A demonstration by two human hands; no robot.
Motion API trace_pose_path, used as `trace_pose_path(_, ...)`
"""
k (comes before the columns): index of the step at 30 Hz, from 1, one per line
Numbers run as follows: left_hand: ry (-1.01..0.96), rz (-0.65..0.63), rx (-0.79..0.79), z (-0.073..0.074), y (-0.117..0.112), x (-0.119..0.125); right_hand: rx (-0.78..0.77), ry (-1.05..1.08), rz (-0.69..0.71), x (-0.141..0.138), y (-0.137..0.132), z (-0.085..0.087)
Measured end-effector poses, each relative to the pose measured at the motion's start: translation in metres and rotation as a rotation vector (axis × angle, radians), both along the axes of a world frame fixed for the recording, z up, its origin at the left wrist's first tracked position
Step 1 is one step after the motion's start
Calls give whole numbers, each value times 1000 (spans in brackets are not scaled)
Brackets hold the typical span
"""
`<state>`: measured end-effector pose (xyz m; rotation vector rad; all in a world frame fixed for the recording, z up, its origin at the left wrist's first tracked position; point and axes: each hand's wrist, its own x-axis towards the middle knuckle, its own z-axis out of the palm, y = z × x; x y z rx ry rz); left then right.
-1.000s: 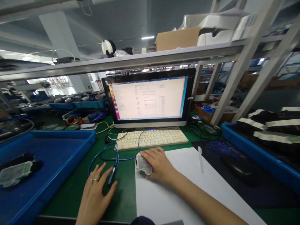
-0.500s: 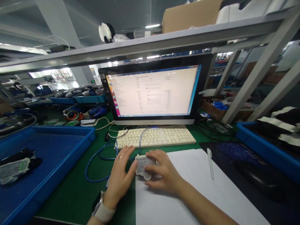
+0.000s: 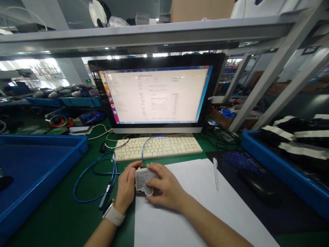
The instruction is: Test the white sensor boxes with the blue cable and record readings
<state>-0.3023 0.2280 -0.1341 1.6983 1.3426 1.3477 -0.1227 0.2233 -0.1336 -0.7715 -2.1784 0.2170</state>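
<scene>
A small white plastic device (image 3: 144,178) sits at the near edge of the cream keyboard (image 3: 156,148), on the corner of a white sheet (image 3: 195,202). My left hand (image 3: 126,187) grips its left side, fingers curled around the edge. My right hand (image 3: 166,187) holds its right side, thumb under and fingers over it. A blue cable (image 3: 95,171) loops on the green mat to the left, its plug (image 3: 106,195) lying loose near my left wrist; another blue cable runs from the device's top past the keyboard.
A monitor (image 3: 156,94) stands behind the keyboard under a metal shelf. A blue tray (image 3: 38,164) lies at left, another blue tray (image 3: 280,168) with black-and-white parts at right. A white pen (image 3: 215,173) and black mouse (image 3: 259,181) lie right of the sheet.
My left hand moved from the blue cable on the mat to the device and now grips its left side. The view shifted closer and slightly left.
</scene>
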Motion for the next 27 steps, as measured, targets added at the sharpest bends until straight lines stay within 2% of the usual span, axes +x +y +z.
trace_pose_path(10, 29, -4, 40, -1, 6, 0, 30, 9, 42, 2, 5, 3)
trace_pose_path(27, -10, -35, 117, 0, 6, 2, -5, -18, 63, 5, 4, 8)
